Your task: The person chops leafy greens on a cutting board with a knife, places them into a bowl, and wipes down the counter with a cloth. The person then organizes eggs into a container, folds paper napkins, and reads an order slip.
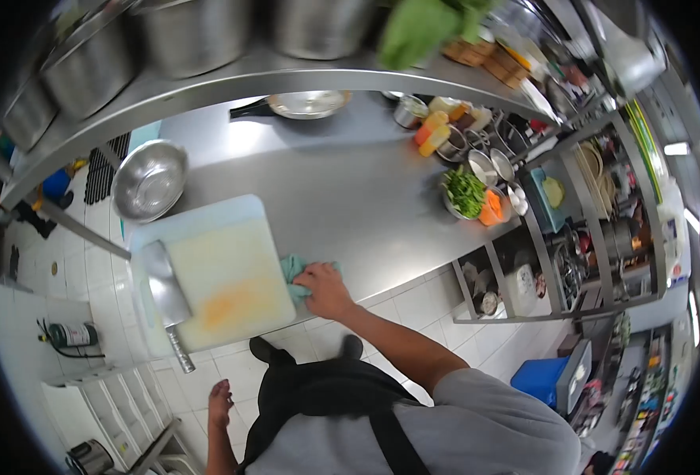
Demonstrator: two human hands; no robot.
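My right hand [325, 289] grips a green cloth [294, 273] on the steel counter [334, 198], just right of the cutting board. My left hand [220, 400] hangs below the counter's front edge, its fingers curled; whether anything is in them is too small to tell. The white cutting board [215, 253] has an orange stain [230, 305] near its front. A cleaver [165, 285] lies along the board's left side, its handle reaching past the front edge.
A steel colander [150, 180] stands behind the board. Farther back is a pan [309, 104]. Chopped greens [465, 192], orange pieces [490, 208] and sauce bottles [432, 131] are at the right. A shelf [287, 81] with pots crosses above. Part of another person [29, 212] shows far left.
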